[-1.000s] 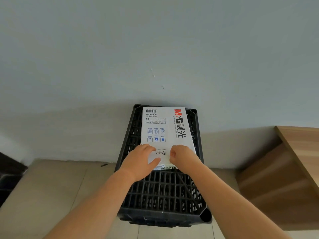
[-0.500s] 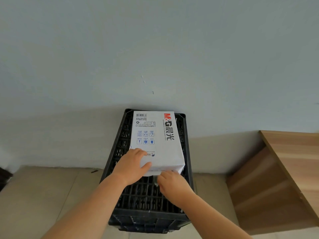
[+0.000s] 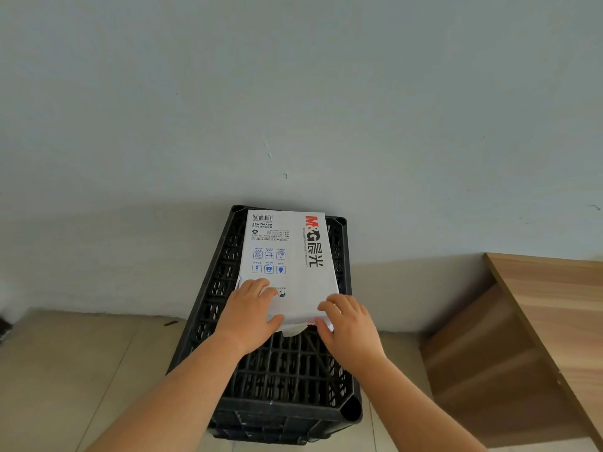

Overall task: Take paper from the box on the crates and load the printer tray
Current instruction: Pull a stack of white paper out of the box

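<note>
Both hands (image 3: 249,316) (image 3: 350,327) on box (image 3: 293,256), perhaps gripping

Single head-worn wide-angle view, looking forward and down over both forearms at black crates (image 3: 277,380) standing against a pale wall (image 3: 293,93). Close range: the left hand (image 3: 249,316) and right hand (image 3: 350,331) sit lower centre. Wall fills the upper half, tiled floor (image 3: 65,370) lower left, wooden desk (image 3: 554,321) at right edge.
</note>
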`<state>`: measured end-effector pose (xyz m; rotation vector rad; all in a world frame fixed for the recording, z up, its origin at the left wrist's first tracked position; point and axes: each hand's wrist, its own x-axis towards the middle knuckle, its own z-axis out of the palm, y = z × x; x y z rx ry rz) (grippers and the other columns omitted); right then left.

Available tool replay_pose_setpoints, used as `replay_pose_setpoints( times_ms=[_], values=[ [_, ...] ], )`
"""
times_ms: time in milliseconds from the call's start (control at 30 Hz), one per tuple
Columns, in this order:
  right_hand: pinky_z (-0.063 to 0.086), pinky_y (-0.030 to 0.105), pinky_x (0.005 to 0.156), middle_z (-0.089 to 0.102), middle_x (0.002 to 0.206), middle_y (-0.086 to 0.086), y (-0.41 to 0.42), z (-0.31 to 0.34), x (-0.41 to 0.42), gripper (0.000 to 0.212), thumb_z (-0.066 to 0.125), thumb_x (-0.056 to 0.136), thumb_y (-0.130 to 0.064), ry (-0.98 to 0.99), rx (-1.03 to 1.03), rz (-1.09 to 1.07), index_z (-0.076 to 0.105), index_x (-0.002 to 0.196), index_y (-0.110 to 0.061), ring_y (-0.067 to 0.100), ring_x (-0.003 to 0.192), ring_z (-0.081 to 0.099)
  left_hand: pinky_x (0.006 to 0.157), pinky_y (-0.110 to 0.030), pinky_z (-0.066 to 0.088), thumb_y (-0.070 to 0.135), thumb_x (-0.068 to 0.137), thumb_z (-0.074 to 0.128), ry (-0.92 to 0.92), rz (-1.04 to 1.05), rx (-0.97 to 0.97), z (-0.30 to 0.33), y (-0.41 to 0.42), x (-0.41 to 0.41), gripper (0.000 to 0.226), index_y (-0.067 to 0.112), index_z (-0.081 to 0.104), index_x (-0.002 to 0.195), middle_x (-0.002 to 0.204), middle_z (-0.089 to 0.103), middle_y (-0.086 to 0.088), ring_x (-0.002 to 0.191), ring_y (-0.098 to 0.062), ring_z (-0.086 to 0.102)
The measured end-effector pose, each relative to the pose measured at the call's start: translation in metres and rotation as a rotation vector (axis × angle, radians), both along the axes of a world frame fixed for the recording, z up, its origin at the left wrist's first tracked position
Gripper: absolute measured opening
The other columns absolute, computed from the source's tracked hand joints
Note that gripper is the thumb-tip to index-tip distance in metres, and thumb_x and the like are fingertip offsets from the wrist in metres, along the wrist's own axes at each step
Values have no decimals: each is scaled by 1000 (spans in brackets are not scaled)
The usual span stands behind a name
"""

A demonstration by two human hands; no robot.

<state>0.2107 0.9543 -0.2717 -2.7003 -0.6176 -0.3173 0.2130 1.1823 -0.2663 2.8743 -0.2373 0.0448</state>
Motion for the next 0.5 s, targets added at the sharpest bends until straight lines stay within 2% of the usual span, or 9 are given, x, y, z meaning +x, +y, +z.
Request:
replay_pose_setpoints(
  times_ms=[133,333,500],
  values=[
    [44,41,98,51,134,0,-12,-9,5,41,60,86,-39,67,-65,-62,50,124,-27,22,122,48,114,-40,15,58,83,52,-12,12,-5,-8,-9,1,65,25,41,138,151,29,0,139,-20,19],
    [40,44,101,44,141,1,-20,-19,3,51,54,84,-51,83,-110,-72,45,129,-28,24,129,41,119,-45,1,66,82,51,27,19,61,-23,-19,-5,81,24,26,146,160,10,-4,146,-25,1],
    [36,46,104,38,147,6,-13,-17,9,59,59,81,-42,97,-191,-71,40,134,-26,28,132,37,117,-45,-6,64,81,54,1,67,90,-31,-19,-10,86,22,21,148,160,7,-6,147,-27,-3]
  ],
)
